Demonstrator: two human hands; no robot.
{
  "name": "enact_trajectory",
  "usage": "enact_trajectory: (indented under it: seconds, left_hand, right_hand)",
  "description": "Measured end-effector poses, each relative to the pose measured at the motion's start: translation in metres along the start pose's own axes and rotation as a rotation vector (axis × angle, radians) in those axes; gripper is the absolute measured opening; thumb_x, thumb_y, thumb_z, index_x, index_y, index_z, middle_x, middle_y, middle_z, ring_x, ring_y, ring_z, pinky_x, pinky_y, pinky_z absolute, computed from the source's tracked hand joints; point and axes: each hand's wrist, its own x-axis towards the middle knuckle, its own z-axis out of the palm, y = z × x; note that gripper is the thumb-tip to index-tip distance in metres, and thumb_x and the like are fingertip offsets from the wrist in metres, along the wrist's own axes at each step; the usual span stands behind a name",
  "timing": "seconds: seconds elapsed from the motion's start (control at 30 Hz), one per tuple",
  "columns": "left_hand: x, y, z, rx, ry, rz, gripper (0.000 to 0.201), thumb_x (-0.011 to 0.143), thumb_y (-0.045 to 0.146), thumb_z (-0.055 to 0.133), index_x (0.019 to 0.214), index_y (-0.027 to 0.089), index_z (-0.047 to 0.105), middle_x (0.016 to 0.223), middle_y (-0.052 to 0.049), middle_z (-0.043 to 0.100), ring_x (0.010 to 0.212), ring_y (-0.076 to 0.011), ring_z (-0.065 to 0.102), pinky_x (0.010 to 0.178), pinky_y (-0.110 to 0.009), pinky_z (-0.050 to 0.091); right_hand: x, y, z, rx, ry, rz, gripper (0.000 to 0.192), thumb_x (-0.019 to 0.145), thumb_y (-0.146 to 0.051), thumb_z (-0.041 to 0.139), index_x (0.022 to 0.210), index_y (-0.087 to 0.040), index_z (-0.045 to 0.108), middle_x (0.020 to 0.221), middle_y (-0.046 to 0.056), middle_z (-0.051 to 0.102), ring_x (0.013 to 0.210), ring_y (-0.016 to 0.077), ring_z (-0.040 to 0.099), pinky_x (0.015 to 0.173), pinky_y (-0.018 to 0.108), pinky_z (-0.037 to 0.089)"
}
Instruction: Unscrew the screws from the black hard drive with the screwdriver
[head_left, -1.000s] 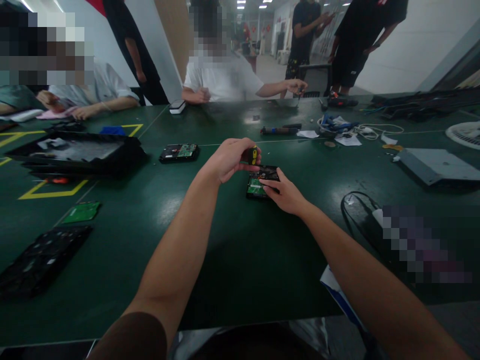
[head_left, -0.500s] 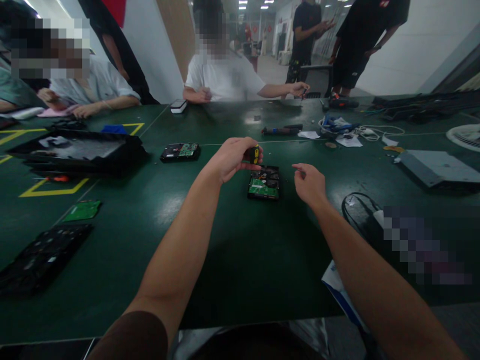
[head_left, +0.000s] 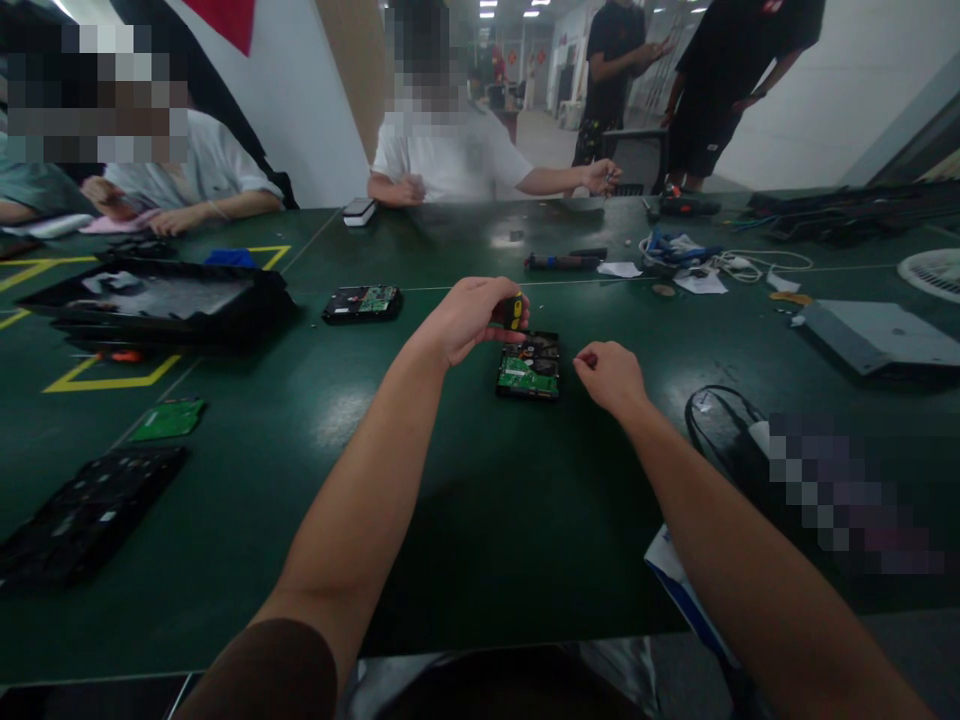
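Note:
A hard drive (head_left: pixel 529 376) lies on the green table in front of me, its green circuit board facing up. Over its far left part, my left hand (head_left: pixel 484 315) grips a short black-and-yellow screwdriver (head_left: pixel 514 312); the tip is hidden. Just right of the drive is my right hand (head_left: pixel 611 375), apart from it, with thumb and fingers pinched together. Whatever they hold, if anything, is too small to make out.
Another hard drive (head_left: pixel 362 303) lies farther left. Black trays (head_left: pixel 165 300), a loose green circuit board (head_left: pixel 168 419) and a black part (head_left: pixel 90 515) are at left. Cables (head_left: pixel 750 262) and a metal box (head_left: pixel 885 335) lie right. A person (head_left: pixel 450 160) sits opposite.
My right hand has come a little closer to the hard drive, and its fingers have curled into a pinch. The left hand keeps its hold on the screwdriver in nearly the same spot.

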Motion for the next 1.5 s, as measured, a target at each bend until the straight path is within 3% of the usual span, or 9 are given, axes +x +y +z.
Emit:
enact_trajectory:
  seconds: [0.33, 0.47, 0.7, 1.0, 1.27, 1.5]
  left_hand:
    - [0.000, 0.000, 0.002, 0.010, 0.009, -0.004, 0.016, 0.084, 0.028, 0.058, 0.082, 0.014, 0.064, 0.083, -0.009, 0.068, 0.077, -0.0176, 0.066, 0.071, -0.033, 0.059]
    - [0.001, -0.002, 0.001, 0.006, -0.009, 0.007, 0.017, 0.085, 0.029, 0.059, 0.080, 0.013, 0.065, 0.083, -0.008, 0.068, 0.077, -0.0174, 0.066, 0.070, -0.033, 0.059]
    - [0.002, -0.003, 0.000, -0.010, -0.023, 0.002, 0.017, 0.085, 0.028, 0.059, 0.080, 0.013, 0.065, 0.081, -0.009, 0.067, 0.077, -0.0172, 0.065, 0.070, -0.033, 0.059]
    - [0.002, -0.004, -0.001, -0.011, -0.030, 0.025, 0.015, 0.085, 0.027, 0.060, 0.079, 0.014, 0.064, 0.083, -0.008, 0.067, 0.077, -0.0162, 0.064, 0.072, -0.033, 0.058]
    - [0.003, -0.005, -0.002, -0.012, -0.040, 0.033, 0.018, 0.086, 0.028, 0.060, 0.079, 0.012, 0.065, 0.085, -0.010, 0.067, 0.077, -0.0166, 0.064, 0.069, -0.033, 0.058]
    - [0.005, -0.006, -0.001, -0.023, -0.034, 0.046, 0.018, 0.086, 0.029, 0.060, 0.079, 0.012, 0.065, 0.083, -0.009, 0.067, 0.079, -0.0174, 0.065, 0.069, -0.033, 0.059]
  right_hand:
    - [0.002, -0.004, 0.001, 0.046, 0.007, 0.021, 0.021, 0.091, -0.031, 0.055, 0.091, -0.019, 0.073, 0.094, 0.012, 0.068, 0.089, 0.0271, 0.062, 0.080, 0.044, 0.050]
    - [-0.009, -0.031, -0.011, 0.218, 0.113, -0.151, 0.020, 0.095, -0.032, 0.052, 0.097, -0.022, 0.070, 0.101, 0.011, 0.066, 0.095, 0.0260, 0.061, 0.085, 0.042, 0.049]
    - [-0.026, -0.068, -0.008, 0.370, 0.048, -0.375, 0.017, 0.093, -0.033, 0.060, 0.099, -0.025, 0.073, 0.119, 0.011, 0.061, 0.118, 0.0300, 0.053, 0.102, 0.049, 0.044]
    - [-0.026, -0.068, 0.003, 0.349, 0.043, -0.390, 0.013, 0.091, -0.033, 0.064, 0.094, -0.026, 0.074, 0.129, 0.008, 0.060, 0.128, 0.0310, 0.046, 0.110, 0.053, 0.037]
    - [-0.025, -0.066, 0.007, 0.388, 0.116, -0.428, 0.010, 0.090, -0.030, 0.066, 0.092, -0.025, 0.075, 0.122, 0.008, 0.065, 0.122, 0.0301, 0.053, 0.105, 0.053, 0.042]
    - [-0.022, -0.060, -0.004, 0.443, 0.225, -0.368, 0.012, 0.093, -0.026, 0.061, 0.097, -0.023, 0.071, 0.115, 0.010, 0.067, 0.113, 0.0282, 0.059, 0.099, 0.050, 0.047]
